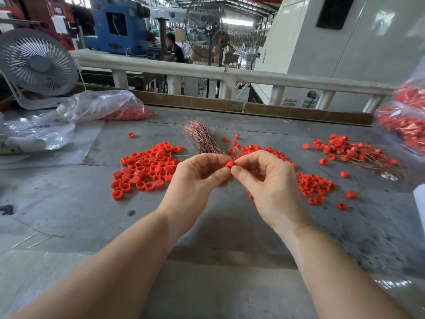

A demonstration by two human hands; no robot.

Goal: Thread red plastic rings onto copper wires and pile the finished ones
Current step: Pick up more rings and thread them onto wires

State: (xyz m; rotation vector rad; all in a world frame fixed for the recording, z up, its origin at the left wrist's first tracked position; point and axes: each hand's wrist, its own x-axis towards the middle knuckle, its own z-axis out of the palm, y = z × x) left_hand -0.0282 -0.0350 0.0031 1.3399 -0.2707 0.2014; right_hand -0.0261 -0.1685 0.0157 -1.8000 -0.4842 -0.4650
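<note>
Both hands met above the desk (207, 226): the left hand (195, 178) pinched one red ring (229, 163), the right hand (264, 180) apparently a copper wire (too fine to see). Best steady the ring, feeding wire straight.
</note>
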